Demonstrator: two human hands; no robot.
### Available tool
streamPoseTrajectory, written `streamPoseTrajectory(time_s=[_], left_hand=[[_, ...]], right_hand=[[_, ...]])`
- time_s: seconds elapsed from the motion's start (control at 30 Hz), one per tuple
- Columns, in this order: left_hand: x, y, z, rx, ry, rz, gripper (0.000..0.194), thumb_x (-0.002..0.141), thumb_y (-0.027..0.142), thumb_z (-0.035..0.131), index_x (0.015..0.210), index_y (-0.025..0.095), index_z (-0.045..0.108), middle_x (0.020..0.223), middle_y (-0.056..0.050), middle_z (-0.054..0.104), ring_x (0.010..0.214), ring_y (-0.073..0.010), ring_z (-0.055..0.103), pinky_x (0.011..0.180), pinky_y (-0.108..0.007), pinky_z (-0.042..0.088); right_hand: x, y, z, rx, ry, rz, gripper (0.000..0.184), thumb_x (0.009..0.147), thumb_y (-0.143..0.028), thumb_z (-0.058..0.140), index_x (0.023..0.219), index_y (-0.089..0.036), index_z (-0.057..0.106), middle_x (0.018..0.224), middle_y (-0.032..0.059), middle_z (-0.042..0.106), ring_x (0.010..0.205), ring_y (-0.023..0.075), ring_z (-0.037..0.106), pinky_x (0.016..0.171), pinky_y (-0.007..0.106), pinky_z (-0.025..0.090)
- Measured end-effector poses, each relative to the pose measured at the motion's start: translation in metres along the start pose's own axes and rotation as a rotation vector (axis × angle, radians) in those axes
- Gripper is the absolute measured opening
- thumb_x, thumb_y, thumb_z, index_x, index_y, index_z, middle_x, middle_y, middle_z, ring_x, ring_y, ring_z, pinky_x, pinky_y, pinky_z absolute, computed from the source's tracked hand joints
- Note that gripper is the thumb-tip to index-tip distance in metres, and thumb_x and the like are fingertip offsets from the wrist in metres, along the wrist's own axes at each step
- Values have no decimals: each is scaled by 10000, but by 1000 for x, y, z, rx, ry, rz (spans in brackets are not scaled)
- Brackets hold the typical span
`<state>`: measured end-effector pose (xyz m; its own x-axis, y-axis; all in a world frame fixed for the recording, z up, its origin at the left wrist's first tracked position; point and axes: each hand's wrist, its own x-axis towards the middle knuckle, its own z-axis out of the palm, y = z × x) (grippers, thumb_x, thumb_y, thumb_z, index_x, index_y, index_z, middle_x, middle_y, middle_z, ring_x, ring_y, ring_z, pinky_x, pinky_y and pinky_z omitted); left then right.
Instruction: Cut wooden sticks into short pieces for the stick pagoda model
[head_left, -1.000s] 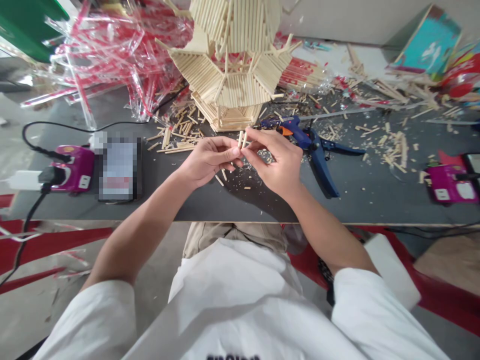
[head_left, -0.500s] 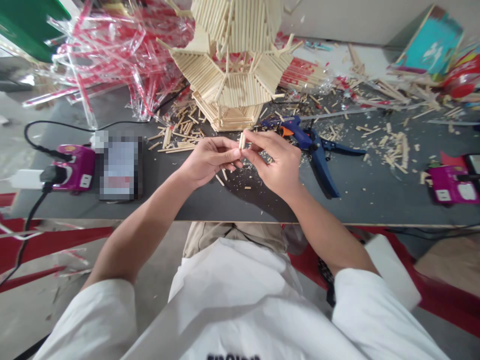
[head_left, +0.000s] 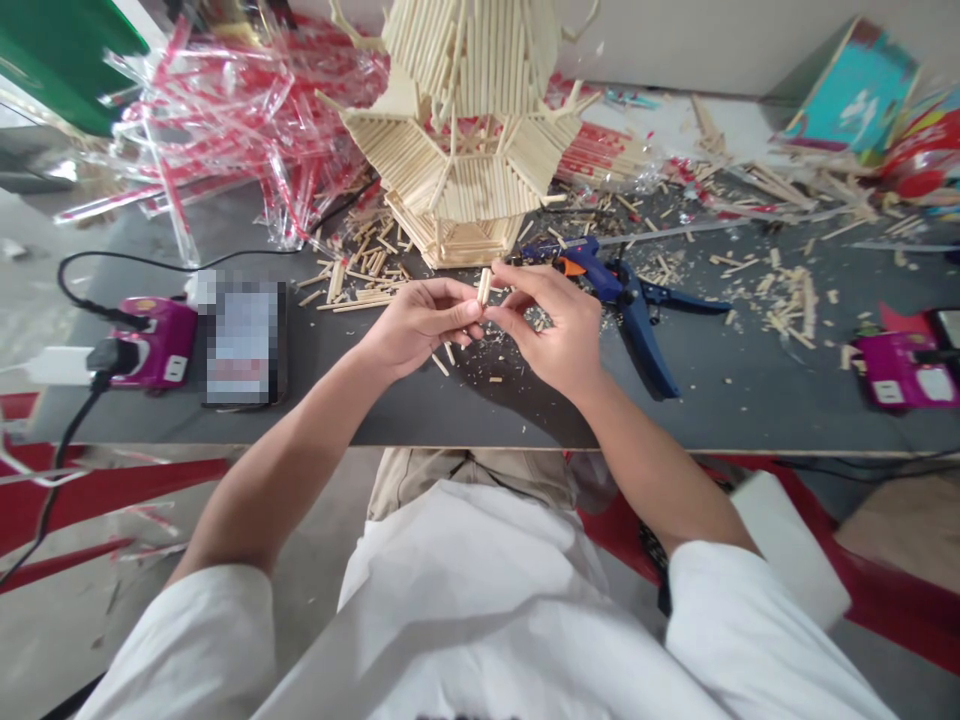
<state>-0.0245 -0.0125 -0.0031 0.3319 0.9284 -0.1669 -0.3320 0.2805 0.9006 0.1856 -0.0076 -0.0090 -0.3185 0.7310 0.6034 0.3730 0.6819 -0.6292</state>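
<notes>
Short pale wooden sticks [head_left: 484, 287], side by side in a small bundle, stand nearly upright between my two hands. My left hand [head_left: 420, 322] pinches them low down between thumb and fingers. From the other side, my right hand [head_left: 556, 318] has its thumb and forefinger on the same sticks. Just beyond my hands rises a tiered tower [head_left: 476, 185] built of wooden sticks, its top cut off by the view. A blue hot glue gun [head_left: 589, 265] with an orange trigger lies right of my right hand, beside dark blue pliers [head_left: 646, 340].
Cut stick pieces [head_left: 367, 265] and crumbs litter the dark table [head_left: 720, 400]. Red and clear plastic wrappers [head_left: 225, 120] pile up at the back left. A phone [head_left: 241, 340] lies by a purple power socket [head_left: 157, 340] with cables; another purple socket [head_left: 900, 365] sits far right.
My hands hold the sticks in nearly the same pose. The whole view has shifted slightly, with the table appearing a little lower.
</notes>
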Motion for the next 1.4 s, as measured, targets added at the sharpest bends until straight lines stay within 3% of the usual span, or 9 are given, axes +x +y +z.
streamPoseTrajectory(time_s=[0.33,0.6,1.03,1.27,1.4], left_hand=[[-2,3,5,38,0,9,410,646,412,1027,824,137,781,722,-26,743,614,-89,711,536,-149,558],[-3,6,6,49,-3,9,426,646,406,1031,792,113,759,635,-16,713,525,-59,651,512,-137,535],[-3,6,6,62,3,34,422,651,410,1026,809,115,768,641,-13,709,536,-65,653,504,-142,529],[-2,2,2,33,-26,40,393,719,411,991,900,122,795,785,-30,751,600,-63,680,539,-146,567],[-3,2,2,34,-67,20,388,738,415,979,922,129,792,822,-37,767,605,-67,682,541,-155,575]], right_hand=[[0,-3,0,-33,10,43,233,1062,-404,636,1232,-288,743,1176,50,791,824,154,739,839,326,632],[0,-1,2,-1,62,-68,201,1047,-311,676,1231,-282,751,1163,30,798,770,121,728,784,285,622],[1,-2,2,31,66,-97,224,1034,-255,686,1246,-300,742,1161,20,789,740,116,711,753,286,619],[1,2,0,161,67,35,308,1020,-405,711,1308,-296,711,1128,30,778,707,117,688,725,293,616],[0,5,2,355,32,165,333,990,-474,744,1269,-292,729,1081,21,776,674,105,677,644,262,592]])
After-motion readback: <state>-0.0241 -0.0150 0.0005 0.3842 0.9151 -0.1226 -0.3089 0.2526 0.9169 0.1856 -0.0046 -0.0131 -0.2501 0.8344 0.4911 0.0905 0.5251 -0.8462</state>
